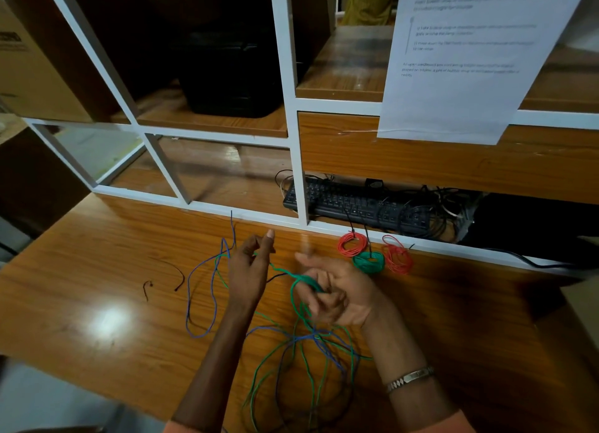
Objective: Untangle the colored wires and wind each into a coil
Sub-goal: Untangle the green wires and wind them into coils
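Observation:
My right hand (337,290) holds several turns of green wire (299,281) wound round its fingers. From there the green wire runs left to my left hand (249,264), which pinches it above the table. A tangle of green, blue and black wires (311,351) lies on the table below my hands. A loose blue wire (207,290) loops off to the left. Two red coils (352,244) (397,254) and one green coil (369,262) lie finished near the back right of the table.
Short black wire pieces (162,280) lie on the wooden table (97,270) at left. A white-framed glass partition (298,160) stands behind, with a black keyboard (356,205) and cables beyond it. A printed sheet (460,59) hangs at the upper right.

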